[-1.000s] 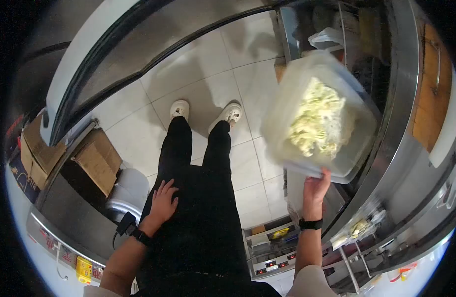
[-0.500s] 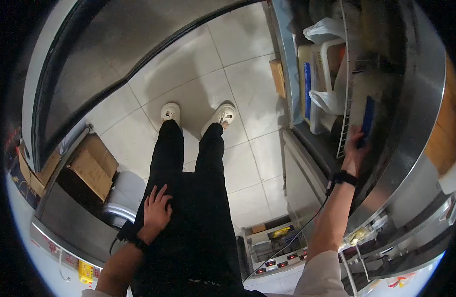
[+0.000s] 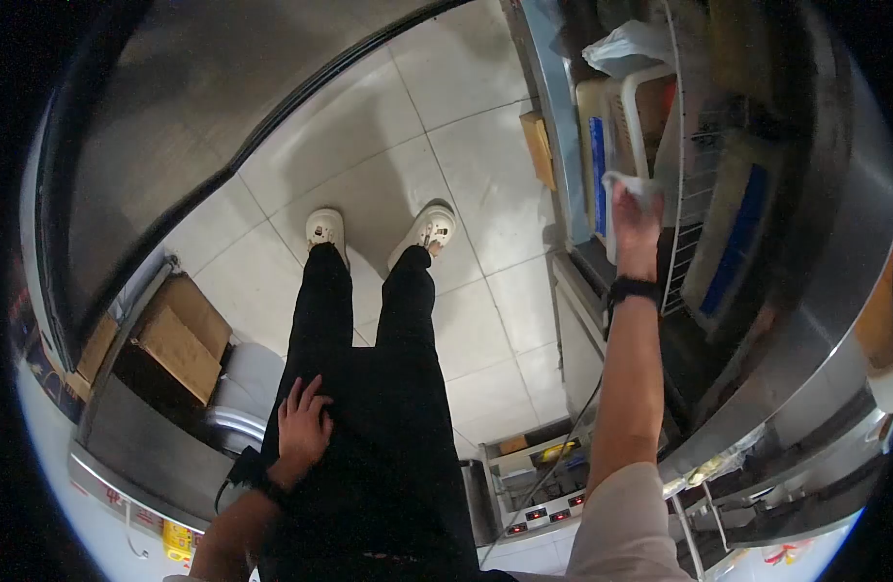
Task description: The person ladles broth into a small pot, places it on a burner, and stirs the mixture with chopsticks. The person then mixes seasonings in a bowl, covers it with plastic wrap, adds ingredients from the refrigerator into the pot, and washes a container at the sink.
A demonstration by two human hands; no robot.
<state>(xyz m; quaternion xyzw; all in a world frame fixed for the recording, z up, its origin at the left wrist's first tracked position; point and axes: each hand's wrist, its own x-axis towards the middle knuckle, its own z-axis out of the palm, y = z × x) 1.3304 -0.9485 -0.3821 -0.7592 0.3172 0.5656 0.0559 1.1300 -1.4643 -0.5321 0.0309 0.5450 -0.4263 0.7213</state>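
My right hand reaches into an open refrigerated cabinet on the right, its fingers closed on a white plastic bag beside a white basket. To the right, behind a wire rack, a translucent container with a blue strip stands inside the cabinet. Another blue-edged container is left of the basket. My left hand rests on the dark apron, fingers spread, holding nothing.
The open cabinet door arches across the upper left. Cardboard boxes and a round grey bin are at the left. A steel counter edge curves along the right. A second white bag lies deeper in the cabinet.
The container of pale shredded food has left my right hand. That hand first reached to the blue-striped container, then moved left and up to the white bag. My left hand stays on the apron.
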